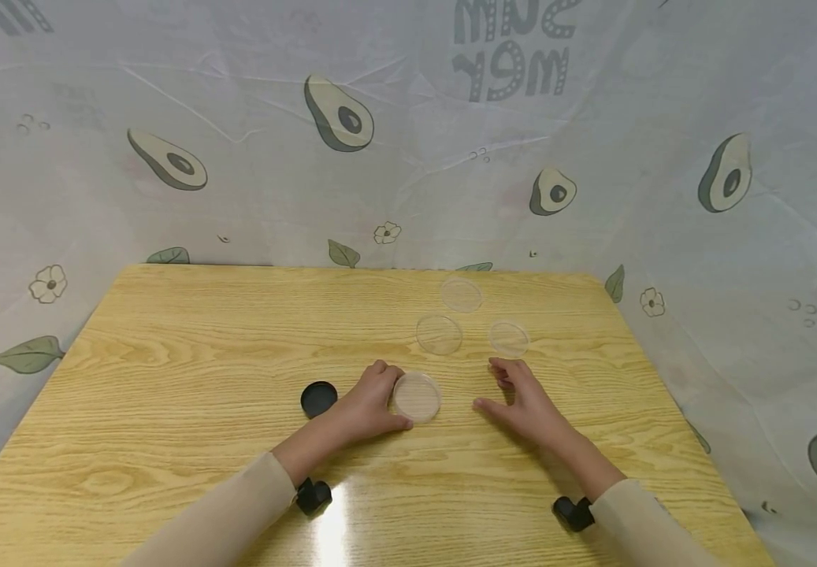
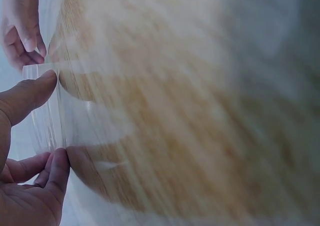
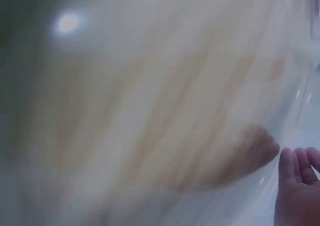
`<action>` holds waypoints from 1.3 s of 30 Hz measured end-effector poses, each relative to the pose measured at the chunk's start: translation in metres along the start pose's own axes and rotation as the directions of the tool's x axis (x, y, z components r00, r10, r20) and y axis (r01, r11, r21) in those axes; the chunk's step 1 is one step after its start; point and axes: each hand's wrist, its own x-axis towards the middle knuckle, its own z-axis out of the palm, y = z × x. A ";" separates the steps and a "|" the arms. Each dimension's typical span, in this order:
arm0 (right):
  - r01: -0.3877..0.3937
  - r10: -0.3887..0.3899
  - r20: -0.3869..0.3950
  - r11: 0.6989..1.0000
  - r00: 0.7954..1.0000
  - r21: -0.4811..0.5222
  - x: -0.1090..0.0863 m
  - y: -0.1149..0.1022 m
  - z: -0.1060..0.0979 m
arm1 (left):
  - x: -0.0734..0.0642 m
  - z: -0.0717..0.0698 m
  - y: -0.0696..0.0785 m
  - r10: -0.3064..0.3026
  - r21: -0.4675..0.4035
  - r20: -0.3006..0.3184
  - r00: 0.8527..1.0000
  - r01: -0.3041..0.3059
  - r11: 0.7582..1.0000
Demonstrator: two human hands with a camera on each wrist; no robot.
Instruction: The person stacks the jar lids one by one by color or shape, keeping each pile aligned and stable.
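My left hand [image 1: 369, 405] grips a clear round petri dish [image 1: 417, 398] by its left side near the middle of the table. In the left wrist view the thumb and fingers pinch the rim of the dish [image 2: 46, 118], whose side shows several layers; I cannot tell how many pieces are stacked. My right hand [image 1: 527, 405] hovers just right of the dish, thumb and fingers spread apart, holding nothing. A small black round dish or lid [image 1: 319, 398] lies left of the left hand, partly hidden by it.
Three clear round discs lie further back: one behind the dish [image 1: 440, 335], a right-hand disc [image 1: 508, 339] beyond the right fingertips, and a far disc [image 1: 461, 294] near the back edge. The wooden table [image 1: 188, 346] meets a printed cloth [image 1: 252, 181] behind and at both sides.
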 end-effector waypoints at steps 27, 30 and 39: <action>-0.259 0.260 -0.004 0.962 0.966 -0.084 0.054 0.039 -0.054 | -0.002 -0.004 0.003 -0.005 -0.003 0.007 1.000 0.005 1.000; -0.263 0.265 -0.005 0.955 0.964 -0.140 0.061 0.041 -0.055 | -0.002 -0.004 0.003 -0.006 -0.004 0.007 1.000 0.006 1.000; -0.267 0.274 0.012 0.946 0.962 -0.186 0.067 0.039 -0.052 | 0.000 -0.001 -0.001 -0.003 0.001 0.013 1.000 0.003 1.000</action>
